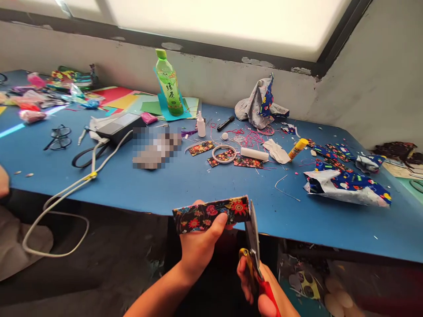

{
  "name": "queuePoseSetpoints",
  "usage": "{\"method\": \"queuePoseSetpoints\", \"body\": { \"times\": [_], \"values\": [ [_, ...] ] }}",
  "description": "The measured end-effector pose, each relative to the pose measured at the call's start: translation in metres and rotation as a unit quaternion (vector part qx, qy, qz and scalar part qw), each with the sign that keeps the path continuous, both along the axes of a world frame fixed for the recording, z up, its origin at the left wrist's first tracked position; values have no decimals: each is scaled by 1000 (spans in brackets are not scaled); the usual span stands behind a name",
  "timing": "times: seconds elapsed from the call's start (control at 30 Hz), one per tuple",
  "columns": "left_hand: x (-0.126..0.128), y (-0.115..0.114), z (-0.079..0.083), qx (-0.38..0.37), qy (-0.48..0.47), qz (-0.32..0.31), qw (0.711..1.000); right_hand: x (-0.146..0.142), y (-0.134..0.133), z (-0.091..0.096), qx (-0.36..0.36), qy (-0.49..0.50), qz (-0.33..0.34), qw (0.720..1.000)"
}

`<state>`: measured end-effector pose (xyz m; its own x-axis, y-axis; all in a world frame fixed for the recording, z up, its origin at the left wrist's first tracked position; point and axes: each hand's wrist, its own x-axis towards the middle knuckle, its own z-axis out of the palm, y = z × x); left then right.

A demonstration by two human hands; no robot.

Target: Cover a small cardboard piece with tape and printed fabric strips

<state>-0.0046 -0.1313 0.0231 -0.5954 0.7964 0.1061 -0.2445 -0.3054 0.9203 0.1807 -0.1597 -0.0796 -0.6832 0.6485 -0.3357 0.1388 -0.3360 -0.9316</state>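
Across the upper frame, a pale bright window (228,22) sits over a scuffed grey wall (363,88), with a long blue tabletop (185,180) below. At left lie black-rimmed glasses (58,137) and a white looping cable (71,189); at centre back stands a green plastic tea bottle (169,84). At lower centre, the left hand (198,244) pinches a black floral-patterned strip (211,214) just off the table's near edge. Its long axis runs left to right, right end slightly higher. The right hand (261,286) is clenched on red-handled scissors (254,240), blades pointing up beside that end. At far right lies crumpled blue printed fabric (346,185).
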Motion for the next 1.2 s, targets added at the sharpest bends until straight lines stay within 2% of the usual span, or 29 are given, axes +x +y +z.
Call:
{"method": "queuePoseSetpoints", "body": {
  "times": [0.23, 0.4, 0.57, 0.8, 0.97, 1.1, 1.2],
  "values": [
    [0, -3, -12, -21, 78, 23, 996, -4, -3, 30, 58, -45, -57, 996],
    [3, -3, -15, -30, 104, 41, 993, -6, -7, 44, 54, -79, -86, 992],
    [7, -3, -11, -53, 119, 49, 990, -5, -5, 51, 37, -73, -54, 995],
    [9, -9, -10, -67, 143, 22, 987, -7, -2, 53, 31, -63, -74, 995],
    [8, -11, -17, -74, 149, 25, 986, -1, 0, 53, 41, -55, -46, 997],
    [8, -11, -18, -83, 148, 23, 985, 0, -2, 42, 31, -52, -45, 997],
    [8, -11, -17, -84, 136, 17, 987, -3, -4, 31, -9, -35, -43, 998]
  ]
}}
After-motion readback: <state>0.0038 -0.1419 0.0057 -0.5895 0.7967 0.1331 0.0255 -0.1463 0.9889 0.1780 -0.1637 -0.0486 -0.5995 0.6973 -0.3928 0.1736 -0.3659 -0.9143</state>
